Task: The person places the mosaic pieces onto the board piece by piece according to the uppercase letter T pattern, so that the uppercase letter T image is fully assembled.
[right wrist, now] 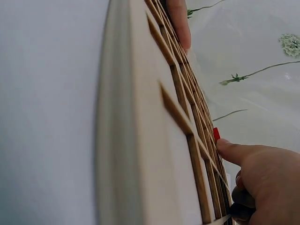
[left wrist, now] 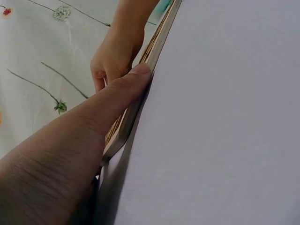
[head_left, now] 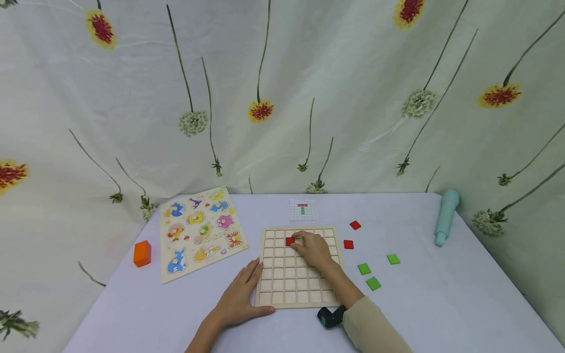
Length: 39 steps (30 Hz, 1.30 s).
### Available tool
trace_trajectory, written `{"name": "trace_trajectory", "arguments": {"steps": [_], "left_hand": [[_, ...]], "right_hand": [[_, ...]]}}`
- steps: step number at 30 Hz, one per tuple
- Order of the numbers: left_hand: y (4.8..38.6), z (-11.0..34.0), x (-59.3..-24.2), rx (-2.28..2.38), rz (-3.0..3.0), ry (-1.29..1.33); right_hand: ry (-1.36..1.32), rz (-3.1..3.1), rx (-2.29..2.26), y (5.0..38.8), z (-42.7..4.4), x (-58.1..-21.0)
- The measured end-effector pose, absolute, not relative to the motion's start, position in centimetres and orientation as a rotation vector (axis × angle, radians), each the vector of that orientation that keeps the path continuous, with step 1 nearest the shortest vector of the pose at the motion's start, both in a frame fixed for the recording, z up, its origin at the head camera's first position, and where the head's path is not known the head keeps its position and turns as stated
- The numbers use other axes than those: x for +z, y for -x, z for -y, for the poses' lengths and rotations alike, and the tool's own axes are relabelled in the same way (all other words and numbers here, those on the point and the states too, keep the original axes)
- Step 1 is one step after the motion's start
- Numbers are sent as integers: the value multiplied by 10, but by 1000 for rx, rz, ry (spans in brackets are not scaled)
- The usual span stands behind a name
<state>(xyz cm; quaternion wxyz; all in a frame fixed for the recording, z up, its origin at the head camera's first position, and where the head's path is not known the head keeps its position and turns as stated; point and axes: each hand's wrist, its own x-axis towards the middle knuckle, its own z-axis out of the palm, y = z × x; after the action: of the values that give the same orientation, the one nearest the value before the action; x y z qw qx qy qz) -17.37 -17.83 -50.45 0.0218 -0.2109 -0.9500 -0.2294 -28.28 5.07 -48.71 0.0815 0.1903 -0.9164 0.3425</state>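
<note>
A wooden grid board (head_left: 278,284) lies in front of me, with square cells across its face. My right hand (head_left: 312,249) reaches over its upper part and pinches a red square tile (head_left: 290,241) between thumb and fingers. In the right wrist view the thumb meets the edge of the red tile (right wrist: 216,134). My left hand (head_left: 240,294) rests against the board's lower left corner, fingers extended along the left side and thumb at the front edge. From the left wrist, the thumb of that hand (left wrist: 117,96) is seen touching the board's rim.
Right of the board lie red tiles (head_left: 348,244) and green tiles (head_left: 364,268). Behind it is a card (head_left: 302,210) with a red and green T pattern. An animal puzzle board (head_left: 200,233) and orange block (head_left: 142,253) sit left; a teal cylindrical object (head_left: 447,215) lies far right.
</note>
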Motion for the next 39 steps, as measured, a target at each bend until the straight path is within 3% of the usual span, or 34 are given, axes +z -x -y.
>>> {"name": "trace_trajectory", "arguments": {"steps": [24, 39], "left_hand": [[173, 179, -505, -684, 2942, 662], [174, 178, -504, -668, 2939, 663]], "right_hand": [[-584, 2705, 1079, 281, -57, -487], [-442, 2675, 1131, 273, -143, -493]]}}
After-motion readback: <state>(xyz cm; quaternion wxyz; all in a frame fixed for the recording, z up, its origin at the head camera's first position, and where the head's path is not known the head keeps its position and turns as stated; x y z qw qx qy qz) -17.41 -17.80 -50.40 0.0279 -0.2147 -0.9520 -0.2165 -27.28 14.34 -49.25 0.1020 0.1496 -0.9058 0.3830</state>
